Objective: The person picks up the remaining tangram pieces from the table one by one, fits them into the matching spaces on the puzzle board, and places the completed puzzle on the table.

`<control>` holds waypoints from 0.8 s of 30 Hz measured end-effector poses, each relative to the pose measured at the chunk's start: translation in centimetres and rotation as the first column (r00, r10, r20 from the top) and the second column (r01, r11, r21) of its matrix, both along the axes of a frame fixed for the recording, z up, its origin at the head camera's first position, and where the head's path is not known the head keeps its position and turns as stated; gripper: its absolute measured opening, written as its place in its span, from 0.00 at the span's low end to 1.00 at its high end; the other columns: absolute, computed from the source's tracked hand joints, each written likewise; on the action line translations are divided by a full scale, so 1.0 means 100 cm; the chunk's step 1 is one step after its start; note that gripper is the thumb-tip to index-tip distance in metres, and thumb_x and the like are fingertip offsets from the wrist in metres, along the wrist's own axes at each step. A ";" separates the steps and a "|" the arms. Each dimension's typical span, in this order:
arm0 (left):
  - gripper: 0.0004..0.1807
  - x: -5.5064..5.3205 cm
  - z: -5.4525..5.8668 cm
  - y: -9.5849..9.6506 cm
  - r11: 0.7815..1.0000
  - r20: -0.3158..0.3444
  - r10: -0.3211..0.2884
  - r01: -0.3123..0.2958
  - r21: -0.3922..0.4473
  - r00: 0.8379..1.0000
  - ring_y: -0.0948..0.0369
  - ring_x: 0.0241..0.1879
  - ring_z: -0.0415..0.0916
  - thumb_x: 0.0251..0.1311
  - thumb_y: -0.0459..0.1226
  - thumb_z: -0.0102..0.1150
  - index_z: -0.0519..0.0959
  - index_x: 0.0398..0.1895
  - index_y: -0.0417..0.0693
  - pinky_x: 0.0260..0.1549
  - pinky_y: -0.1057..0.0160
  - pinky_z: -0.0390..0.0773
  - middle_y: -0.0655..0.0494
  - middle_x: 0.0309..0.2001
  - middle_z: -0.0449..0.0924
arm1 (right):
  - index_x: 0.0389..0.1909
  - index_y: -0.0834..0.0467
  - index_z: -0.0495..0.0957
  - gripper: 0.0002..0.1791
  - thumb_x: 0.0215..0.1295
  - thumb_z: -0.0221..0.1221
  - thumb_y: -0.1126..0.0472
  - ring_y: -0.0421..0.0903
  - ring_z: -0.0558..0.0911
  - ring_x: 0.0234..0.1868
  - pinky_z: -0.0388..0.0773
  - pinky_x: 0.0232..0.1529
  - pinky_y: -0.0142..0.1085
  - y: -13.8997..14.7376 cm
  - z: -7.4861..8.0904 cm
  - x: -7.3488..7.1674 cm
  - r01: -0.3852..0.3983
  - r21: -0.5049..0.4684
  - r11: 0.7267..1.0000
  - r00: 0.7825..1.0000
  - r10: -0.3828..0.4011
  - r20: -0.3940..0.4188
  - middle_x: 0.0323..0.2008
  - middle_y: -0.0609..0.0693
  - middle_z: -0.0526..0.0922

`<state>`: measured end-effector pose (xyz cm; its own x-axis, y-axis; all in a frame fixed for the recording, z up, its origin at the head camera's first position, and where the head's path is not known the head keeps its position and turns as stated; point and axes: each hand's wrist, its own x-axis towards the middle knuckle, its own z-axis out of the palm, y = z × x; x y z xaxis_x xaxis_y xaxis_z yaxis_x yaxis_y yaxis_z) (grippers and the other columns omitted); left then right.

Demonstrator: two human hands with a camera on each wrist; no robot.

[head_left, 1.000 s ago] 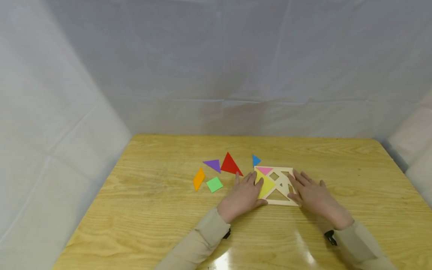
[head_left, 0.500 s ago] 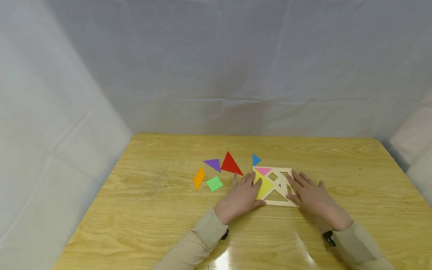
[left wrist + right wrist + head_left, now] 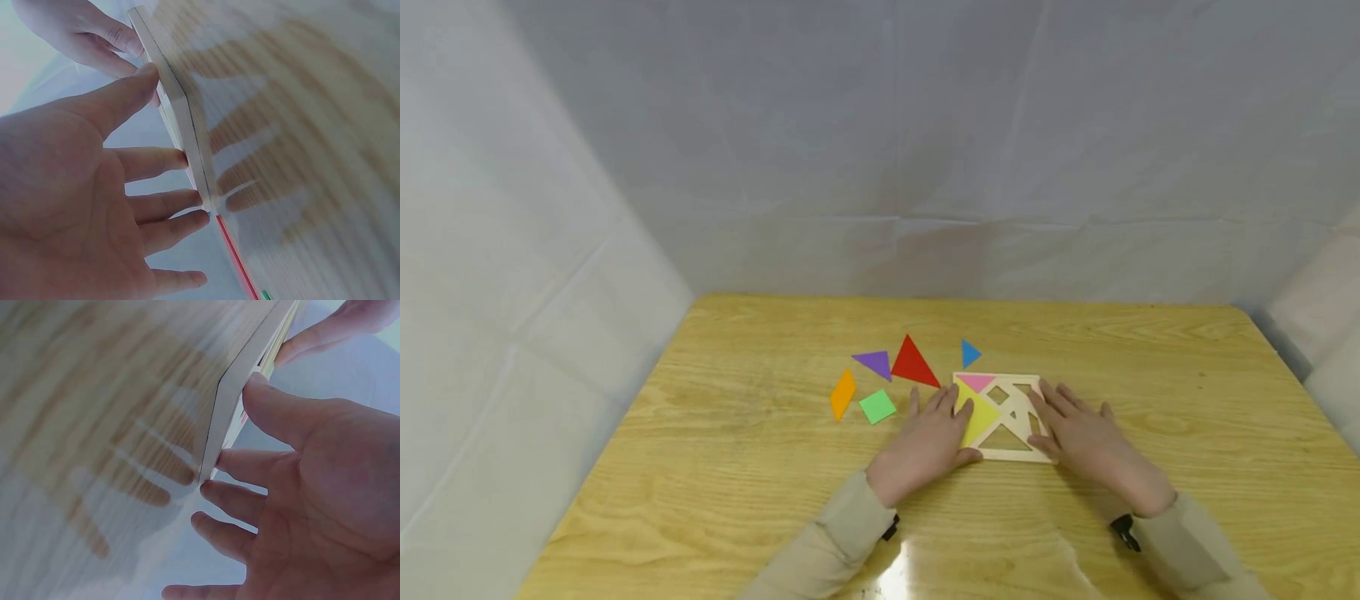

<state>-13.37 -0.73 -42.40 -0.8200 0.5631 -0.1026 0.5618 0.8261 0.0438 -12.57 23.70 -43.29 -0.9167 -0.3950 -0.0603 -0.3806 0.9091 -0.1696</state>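
Note:
A pale wooden tangram board (image 3: pixel 1011 456) with cut-out shapes lies flat on the table between both hands. At its left side sits a yellow triangle (image 3: pixel 977 414), partly under the left fingers, with a pink triangular area (image 3: pixel 976 382) above it. My left hand (image 3: pixel 921 450) touches the board's left side with extended fingers, its thumb at the near edge. On the opposite side, my right hand (image 3: pixel 1093 446) rests straight fingers on the board's right edge. In the left wrist view, the thumb and fingertips meet the board's edge (image 3: pixel 181 115); the right wrist view shows likewise.
Left of the board lie loose tangram pieces: a red triangle (image 3: pixel 913 364), a purple triangle (image 3: pixel 875 363), an orange parallelogram (image 3: pixel 842 395) and a green square (image 3: pixel 877 407). A small blue triangle (image 3: pixel 970 353) lies just behind the board. Pale sheeting (image 3: pixel 880 167) hangs behind the wooden table.
Both hands and the board have slid left and slightly toward the person. A gap now shows between the board and the blue triangle. The loose pieces stay put.

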 end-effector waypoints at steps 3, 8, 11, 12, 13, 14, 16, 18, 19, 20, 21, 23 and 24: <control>0.39 0.001 0.001 -0.004 1.000 0.025 0.011 -0.011 0.002 1.000 0.48 0.76 0.57 0.69 0.60 0.55 0.67 0.75 0.48 0.71 0.36 0.56 0.41 0.76 0.59 | 0.75 0.63 0.62 0.37 0.74 0.56 0.46 0.68 0.63 0.72 0.60 0.57 0.79 -0.003 0.001 0.000 -0.008 0.006 1.000 1.000 0.008 -0.002 0.75 0.64 0.59; 0.39 0.002 0.002 -0.010 1.000 0.025 0.012 -0.012 -0.001 1.000 0.48 0.76 0.57 0.69 0.60 0.55 0.67 0.75 0.48 0.71 0.36 0.56 0.41 0.76 0.59 | 0.75 0.62 0.63 0.37 0.74 0.57 0.46 0.68 0.64 0.72 0.61 0.56 0.79 -0.008 0.002 0.002 -0.026 0.008 1.000 1.000 0.026 -0.006 0.75 0.65 0.60; 0.38 0.004 0.001 -0.013 1.000 0.021 0.008 -0.008 0.009 1.000 0.48 0.76 0.57 0.69 0.60 0.55 0.68 0.74 0.47 0.71 0.35 0.56 0.41 0.76 0.60 | 0.74 0.63 0.64 0.36 0.73 0.57 0.47 0.68 0.65 0.71 0.62 0.55 0.79 -0.011 0.002 0.003 -0.037 0.003 0.999 0.999 0.037 -0.018 0.74 0.65 0.61; 0.38 0.004 0.001 -0.015 1.000 0.022 0.006 -0.006 0.014 1.000 0.48 0.76 0.57 0.69 0.60 0.55 0.68 0.74 0.47 0.71 0.35 0.55 0.41 0.76 0.60 | 0.74 0.63 0.65 0.36 0.73 0.58 0.47 0.68 0.65 0.71 0.62 0.55 0.79 -0.011 0.002 0.003 -0.041 0.002 0.999 0.999 0.041 -0.022 0.74 0.65 0.62; 0.38 0.005 0.002 -0.016 1.000 0.023 0.005 -0.006 0.020 1.000 0.48 0.76 0.57 0.69 0.60 0.54 0.68 0.74 0.47 0.71 0.35 0.55 0.40 0.76 0.60 | 0.74 0.63 0.65 0.36 0.73 0.58 0.46 0.68 0.65 0.71 0.63 0.54 0.79 -0.011 0.002 0.003 -0.045 0.001 0.999 0.999 0.045 -0.022 0.74 0.65 0.62; 0.38 0.005 0.002 -0.017 1.000 0.024 0.003 -0.004 0.025 1.000 0.47 0.76 0.57 0.69 0.60 0.54 0.68 0.74 0.46 0.71 0.34 0.54 0.40 0.76 0.60 | 0.74 0.63 0.65 0.36 0.73 0.58 0.46 0.68 0.65 0.71 0.63 0.54 0.79 -0.012 0.001 0.003 -0.049 -0.002 0.999 0.999 0.049 -0.022 0.74 0.65 0.62; 0.39 0.006 0.003 -0.019 1.000 0.022 0.002 -0.003 0.028 1.000 0.47 0.76 0.57 0.69 0.59 0.54 0.68 0.74 0.45 0.71 0.34 0.54 0.39 0.76 0.60 | 0.74 0.62 0.64 0.36 0.73 0.58 0.46 0.68 0.64 0.72 0.62 0.55 0.79 -0.013 0.001 0.002 -0.054 -0.005 0.999 0.998 0.054 -0.018 0.75 0.65 0.61; 0.39 0.007 0.004 -0.021 0.999 0.024 0.005 -0.006 0.034 1.000 0.46 0.76 0.57 0.69 0.59 0.55 0.68 0.74 0.45 0.71 0.34 0.54 0.39 0.75 0.60 | 0.74 0.62 0.64 0.37 0.73 0.57 0.46 0.68 0.64 0.72 0.62 0.55 0.79 -0.014 0.000 0.002 -0.056 -0.005 0.998 0.998 0.056 -0.013 0.75 0.64 0.61; 0.39 0.007 0.004 -0.022 0.999 0.023 0.006 -0.007 0.036 1.000 0.46 0.76 0.57 0.69 0.59 0.55 0.68 0.74 0.44 0.71 0.34 0.54 0.39 0.75 0.60 | 0.75 0.62 0.64 0.37 0.73 0.58 0.46 0.68 0.64 0.72 0.62 0.56 0.79 -0.015 0.000 0.002 -0.054 -0.005 0.998 0.998 0.054 -0.010 0.75 0.64 0.61; 0.39 0.008 0.004 -0.023 0.999 0.021 0.007 -0.008 0.035 1.000 0.46 0.76 0.57 0.69 0.59 0.56 0.68 0.74 0.44 0.71 0.34 0.54 0.39 0.75 0.60 | 0.75 0.62 0.63 0.37 0.73 0.58 0.46 0.68 0.63 0.73 0.61 0.56 0.79 -0.016 0.000 0.002 -0.053 -0.008 0.999 0.999 0.053 -0.008 0.75 0.64 0.60; 0.39 0.009 0.004 -0.024 0.999 0.022 0.010 -0.011 0.035 1.000 0.46 0.76 0.57 0.69 0.59 0.56 0.68 0.74 0.44 0.71 0.34 0.54 0.39 0.75 0.60 | 0.75 0.62 0.63 0.37 0.73 0.58 0.46 0.67 0.63 0.73 0.61 0.57 0.78 -0.017 0.000 0.002 -0.051 -0.011 0.999 0.999 0.051 -0.005 0.76 0.63 0.60; 0.39 0.009 0.003 -0.027 0.999 0.024 0.017 -0.018 0.039 1.000 0.46 0.76 0.57 0.68 0.58 0.57 0.69 0.73 0.44 0.71 0.34 0.55 0.39 0.75 0.60 | 0.75 0.61 0.63 0.37 0.72 0.58 0.47 0.67 0.63 0.73 0.60 0.57 0.79 -0.019 -0.001 0.002 -0.052 -0.018 0.998 0.999 0.052 -0.005 0.76 0.63 0.60; 0.39 0.010 0.003 -0.028 0.999 0.029 0.021 -0.022 0.042 0.999 0.46 0.76 0.57 0.68 0.58 0.57 0.69 0.73 0.44 0.71 0.34 0.54 0.39 0.75 0.60 | 0.75 0.61 0.63 0.37 0.72 0.58 0.47 0.67 0.63 0.73 0.60 0.57 0.79 -0.020 -0.001 0.002 -0.054 -0.021 0.998 0.999 0.054 -0.008 0.76 0.63 0.60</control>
<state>-12.39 -3.51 -42.09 -0.8289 0.5500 -0.1021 0.5423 0.8348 0.0945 -12.37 21.72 -43.36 -0.8942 -0.4453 -0.0451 -0.4305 0.8833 -0.1858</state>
